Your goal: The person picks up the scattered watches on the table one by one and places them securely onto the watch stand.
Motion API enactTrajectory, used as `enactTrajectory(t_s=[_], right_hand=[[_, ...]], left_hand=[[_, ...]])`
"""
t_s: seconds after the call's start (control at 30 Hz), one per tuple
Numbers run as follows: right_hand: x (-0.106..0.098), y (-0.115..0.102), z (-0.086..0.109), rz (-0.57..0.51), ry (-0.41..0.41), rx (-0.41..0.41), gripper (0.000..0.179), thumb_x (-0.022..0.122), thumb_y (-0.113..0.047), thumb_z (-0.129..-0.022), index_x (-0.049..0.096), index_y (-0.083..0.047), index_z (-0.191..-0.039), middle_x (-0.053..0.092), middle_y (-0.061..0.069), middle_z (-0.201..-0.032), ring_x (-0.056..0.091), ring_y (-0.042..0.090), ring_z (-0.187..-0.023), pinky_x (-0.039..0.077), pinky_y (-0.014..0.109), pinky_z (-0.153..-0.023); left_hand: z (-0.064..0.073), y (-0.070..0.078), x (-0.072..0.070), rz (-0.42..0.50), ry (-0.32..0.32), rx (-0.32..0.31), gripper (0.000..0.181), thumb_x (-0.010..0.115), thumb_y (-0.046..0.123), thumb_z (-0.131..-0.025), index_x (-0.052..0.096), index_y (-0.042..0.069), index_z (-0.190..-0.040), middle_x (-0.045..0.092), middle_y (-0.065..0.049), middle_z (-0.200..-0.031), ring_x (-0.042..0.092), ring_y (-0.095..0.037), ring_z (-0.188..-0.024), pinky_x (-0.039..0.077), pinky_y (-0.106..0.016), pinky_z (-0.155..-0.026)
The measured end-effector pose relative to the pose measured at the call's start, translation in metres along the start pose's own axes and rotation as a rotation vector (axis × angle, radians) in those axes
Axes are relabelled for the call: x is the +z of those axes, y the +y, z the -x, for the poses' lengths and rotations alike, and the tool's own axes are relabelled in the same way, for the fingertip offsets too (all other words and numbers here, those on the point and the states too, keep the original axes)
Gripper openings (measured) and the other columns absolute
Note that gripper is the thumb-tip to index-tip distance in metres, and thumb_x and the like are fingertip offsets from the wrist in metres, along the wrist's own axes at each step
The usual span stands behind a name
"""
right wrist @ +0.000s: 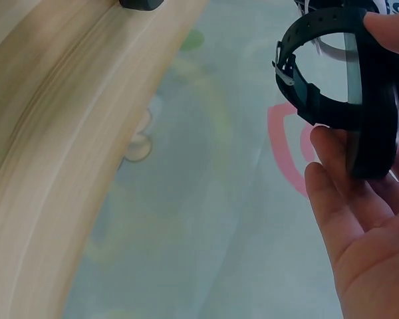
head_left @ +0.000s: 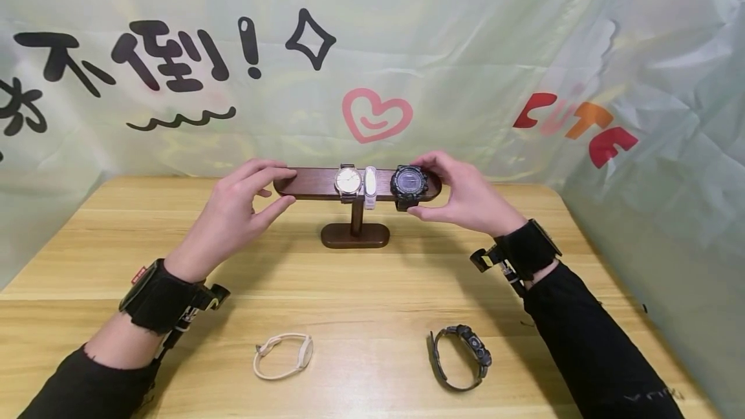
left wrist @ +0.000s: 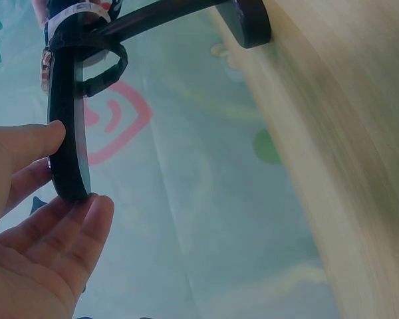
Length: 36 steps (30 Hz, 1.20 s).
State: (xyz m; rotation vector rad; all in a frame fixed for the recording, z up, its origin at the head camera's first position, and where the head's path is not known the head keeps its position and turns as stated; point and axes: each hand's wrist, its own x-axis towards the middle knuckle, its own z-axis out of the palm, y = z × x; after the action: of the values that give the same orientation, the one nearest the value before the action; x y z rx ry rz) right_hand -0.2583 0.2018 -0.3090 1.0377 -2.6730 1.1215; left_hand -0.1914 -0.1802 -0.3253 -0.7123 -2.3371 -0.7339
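A dark brown wooden watch stand [head_left: 314, 183] rises from its oval base [head_left: 355, 236]. My left hand [head_left: 229, 209] holds the bar's left end, the thumb touching it in the left wrist view [left wrist: 26, 226]. A black digital watch [head_left: 409, 181] hangs round the bar near the right end, its strap buckled [right wrist: 309, 100] in the right wrist view. My right hand [head_left: 468, 196] pinches this watch, thumb at the lower edge, fingers above and behind. A round-faced dark-strapped watch [head_left: 348, 180] and a slim white band watch [head_left: 370, 186] sit on the bar's middle.
A white-strapped watch [head_left: 283, 355] lies on its side at the front left of the wooden table [head_left: 361, 302]. Another black watch [head_left: 462, 357] lies front right. A printed pale cloth [head_left: 465, 70] hangs behind the table and along its sides.
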Motion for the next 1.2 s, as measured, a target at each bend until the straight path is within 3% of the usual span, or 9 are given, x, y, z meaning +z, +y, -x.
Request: enactTrajectory(t_s=[0.3,0.87,1.2], right_hand=[[0.003,-0.005,-0.005,0.074,-0.006,0.002,0.071,0.095,-0.023,-0.082,0.058,-0.017,-0.142,0.070,0.003,-0.132,0.068,0.016,-0.108,0.058,0.030,-0.090],[0.006,-0.012,-0.014,0.070,-0.023,0.010,0.071,0.094,-0.026,-0.083,0.058,-0.018,-0.143,0.069,0.003,-0.133,0.068,0.018,-0.113,0.059,0.039,-0.093],[0.008,-0.013,-0.013,0.068,-0.022,0.021,0.071,0.094,-0.027,-0.083,0.058,-0.018,-0.144,0.069,0.003,-0.133,0.067,0.017,-0.110,0.058,0.037,-0.091]], left_hand=[[-0.001,-0.001,0.001,0.002,-0.003,0.001,0.035,0.084,0.005,-0.093,0.075,0.003,-0.126,0.071,-0.012,-0.129,0.071,-0.027,-0.110,0.064,-0.042,-0.080],[-0.002,-0.004,0.001,0.002,0.000,0.006,0.035,0.084,0.006,-0.093,0.075,0.005,-0.127,0.072,-0.010,-0.130,0.071,-0.025,-0.109,0.062,-0.040,-0.082],[-0.003,-0.005,0.002,-0.010,0.010,0.010,0.035,0.084,0.006,-0.093,0.075,0.004,-0.127,0.072,-0.012,-0.130,0.070,-0.026,-0.101,0.060,-0.040,-0.082]])
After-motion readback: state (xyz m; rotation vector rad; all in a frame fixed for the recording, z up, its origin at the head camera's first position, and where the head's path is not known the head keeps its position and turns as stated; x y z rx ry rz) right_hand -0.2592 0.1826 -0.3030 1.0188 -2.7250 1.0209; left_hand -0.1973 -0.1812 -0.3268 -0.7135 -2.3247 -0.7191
